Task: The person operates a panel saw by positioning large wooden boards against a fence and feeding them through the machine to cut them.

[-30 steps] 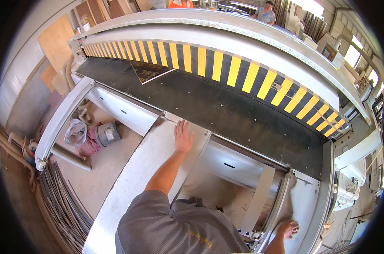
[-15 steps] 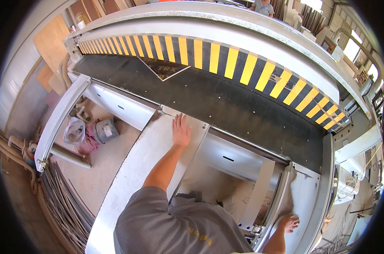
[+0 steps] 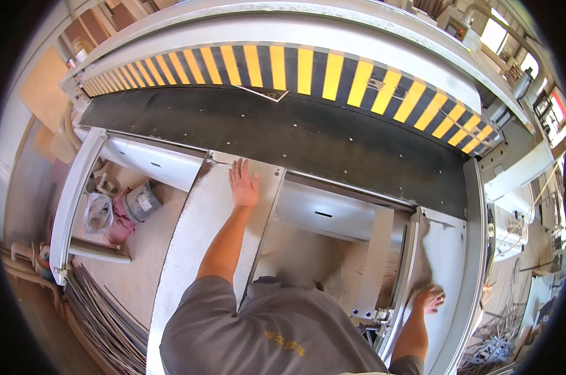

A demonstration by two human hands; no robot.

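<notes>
My left hand (image 3: 243, 182) lies flat on a pale metal support table (image 3: 214, 219), fingers spread toward the dark bed (image 3: 320, 140) of a large machine. Nothing is in it. At the right, my right hand (image 3: 430, 299) rests on a second pale metal table (image 3: 446, 250), its fingers loosely bent and apart, with no object in view in it. Beyond the bed hangs a black-and-yellow striped guard (image 3: 305, 72). The light-edged corner of a dark panel (image 3: 262, 92) sticks out from beneath it, left of the middle; the rest of the panel is hidden.
Between the two tables a gap shows the floor and a narrow metal strip (image 3: 377, 259). Left of me are a grey bucket (image 3: 142, 201), a clear plastic bag (image 3: 98, 212) and a pile of thin strips (image 3: 105, 306). Hoses (image 3: 30, 275) run along the left side.
The panel's corner now shows less, having slid farther under the striped guard. My view has shifted a little; both hands stay on their tables.
</notes>
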